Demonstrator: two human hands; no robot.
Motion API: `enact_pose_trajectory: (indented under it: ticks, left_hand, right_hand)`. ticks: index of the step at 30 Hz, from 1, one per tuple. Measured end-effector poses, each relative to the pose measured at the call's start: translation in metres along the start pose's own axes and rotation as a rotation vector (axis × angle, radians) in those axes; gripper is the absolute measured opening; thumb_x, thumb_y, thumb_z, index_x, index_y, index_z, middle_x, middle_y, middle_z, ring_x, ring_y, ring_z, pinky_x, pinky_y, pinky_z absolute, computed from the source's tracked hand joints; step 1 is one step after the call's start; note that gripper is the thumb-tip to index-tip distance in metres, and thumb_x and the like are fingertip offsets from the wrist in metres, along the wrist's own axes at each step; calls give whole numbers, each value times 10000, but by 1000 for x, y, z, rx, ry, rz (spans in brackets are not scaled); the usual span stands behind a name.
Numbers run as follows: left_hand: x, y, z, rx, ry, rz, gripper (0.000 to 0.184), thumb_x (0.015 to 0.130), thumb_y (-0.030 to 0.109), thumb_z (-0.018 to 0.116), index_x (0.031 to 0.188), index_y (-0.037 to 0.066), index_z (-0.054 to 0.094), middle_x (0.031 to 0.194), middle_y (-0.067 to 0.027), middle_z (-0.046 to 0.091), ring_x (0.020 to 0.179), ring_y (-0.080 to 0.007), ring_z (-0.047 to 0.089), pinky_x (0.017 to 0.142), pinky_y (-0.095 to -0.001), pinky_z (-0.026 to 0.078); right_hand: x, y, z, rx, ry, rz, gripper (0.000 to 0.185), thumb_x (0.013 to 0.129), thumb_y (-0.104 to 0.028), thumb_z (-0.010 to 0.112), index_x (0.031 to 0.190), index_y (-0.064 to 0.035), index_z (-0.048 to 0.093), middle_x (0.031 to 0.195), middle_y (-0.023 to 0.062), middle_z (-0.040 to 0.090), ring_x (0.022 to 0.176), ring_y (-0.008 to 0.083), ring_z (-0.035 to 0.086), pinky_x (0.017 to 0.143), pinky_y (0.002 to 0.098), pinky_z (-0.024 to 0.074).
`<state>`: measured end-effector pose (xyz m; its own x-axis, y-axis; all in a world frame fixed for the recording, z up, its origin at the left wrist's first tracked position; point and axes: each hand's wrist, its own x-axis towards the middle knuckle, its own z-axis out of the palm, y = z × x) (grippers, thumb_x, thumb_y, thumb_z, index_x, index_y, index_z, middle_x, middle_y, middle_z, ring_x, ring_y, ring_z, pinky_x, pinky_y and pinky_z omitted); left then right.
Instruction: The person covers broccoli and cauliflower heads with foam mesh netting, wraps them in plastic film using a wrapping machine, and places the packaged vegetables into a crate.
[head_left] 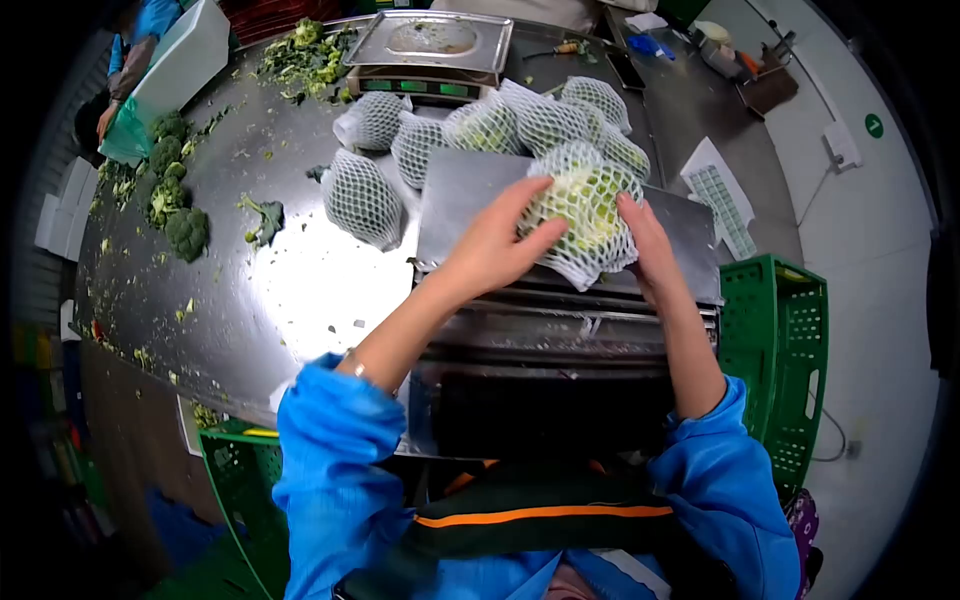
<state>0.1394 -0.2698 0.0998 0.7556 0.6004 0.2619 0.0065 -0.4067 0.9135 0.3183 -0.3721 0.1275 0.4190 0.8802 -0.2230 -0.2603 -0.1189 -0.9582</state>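
Between my two hands rests a pale green vegetable in a white foam net (583,215), above the flat metal plate of a wrapping machine (465,185). My left hand (500,240) presses its left side, thumb and forefinger spread against the mesh. My right hand (645,240) holds the right side, with its fingers partly hidden behind the net. The exact kind of vegetable is hard to make out through the mesh. Just behind stand several more netted vegetables (545,115), and one netted broccoli (362,198) lies left of the plate.
A scale with a steel tray (430,45) stands at the back. Bare broccoli heads (186,232) and trimmings (305,60) lie to the left on the steel table (225,330). Green crates (775,370) are beside me. Label sheets (720,200) and a phone (626,70) lie right. Another person's hand (106,120) shows far left.
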Motion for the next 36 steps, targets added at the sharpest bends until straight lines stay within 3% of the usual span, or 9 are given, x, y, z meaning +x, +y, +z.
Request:
enact_pose_trajectory:
  ticks: [6, 10, 14, 21, 25, 27, 29, 31, 36]
  left_hand:
    - [-25, 37, 28, 180, 183, -147, 537, 822, 328, 585, 1226, 16, 419, 1127, -208, 504, 1106, -306, 448, 912, -370, 363]
    - [-97, 43, 9, 1144, 152, -265, 317, 692, 300, 682, 878, 48, 632, 873, -134, 539, 882, -302, 467, 806, -404, 332]
    - [-97, 27, 38, 1291, 49, -277, 535, 749, 533, 539, 683, 18, 668, 778, -147, 574, 846, -288, 463, 820, -399, 316]
    - [-119, 56, -2, -246, 61, -742, 253, 803, 262, 551, 718, 26, 584, 587, 23, 461, 514, -85, 384, 477, -256, 332]
    - [-122, 117, -38, -799, 5, -550, 326, 865, 192, 313, 559, 105, 387, 509, -93, 478, 553, -222, 454, 623, -333, 398]
    - [-78, 127, -56, -910, 71, -58, 310, 866, 170, 332, 588, 74, 431, 681, -183, 581, 624, -259, 503, 668, -398, 425]
    - [-15, 101, -64, -194, 164, 107, 138, 854, 91, 422, 773, 75, 534, 874, -111, 609, 826, -223, 550, 815, -375, 382]
    - [47, 54, -63, 754, 137, 504, 211, 793, 21, 509, 981, 99, 567, 1054, -69, 604, 987, -204, 555, 944, -435, 284]
    - [58, -13, -2, 773, -559, 230, 1061, 579, 163, 747, 1391, 103, 66, 1416, -134, 198, 1319, -294, 163, 1059, -496, 132]
  right_hand:
    - [-45, -14, -90, -683, 250, -218, 590, 850, -361, 544, 1257, 23, 358, 1089, 93, 536, 964, 156, 517, 862, 260, 388]
    - [-118, 23, -166, -1779, 475, -284, 327, 747, -402, 611, 700, -79, 626, 697, 98, 536, 685, 295, 509, 674, 410, 383]
    - [-121, 54, -138, -1586, 449, -217, 321, 737, -382, 629, 673, -68, 610, 725, 78, 544, 788, 258, 494, 765, 402, 321]
    - [-160, 21, -156, -393, 172, 55, 125, 745, -96, 621, 660, -26, 563, 600, 0, 551, 552, 57, 463, 522, 185, 327]
    - [-192, -54, -176, -411, -129, -122, 169, 733, -145, 626, 654, -2, 580, 581, 50, 566, 495, 80, 475, 451, 205, 317]
    - [-158, -95, -177, -341, -157, -465, 332, 787, -301, 610, 611, -29, 535, 489, 28, 456, 445, 95, 389, 428, 199, 263]
    - [-88, -116, -181, 110, -70, -435, 282, 918, -229, 431, 763, -36, 565, 668, 40, 536, 515, 74, 360, 477, 214, 277]
    - [-3, -98, -167, -582, 206, -606, 277, 892, -237, 480, 1046, -29, 576, 917, 85, 614, 623, 104, 465, 593, 229, 377]
    - [41, 11, -131, -1190, -415, -671, 944, 532, -149, 742, 1318, 13, 245, 1263, 192, 394, 1164, 336, 387, 991, 381, 303]
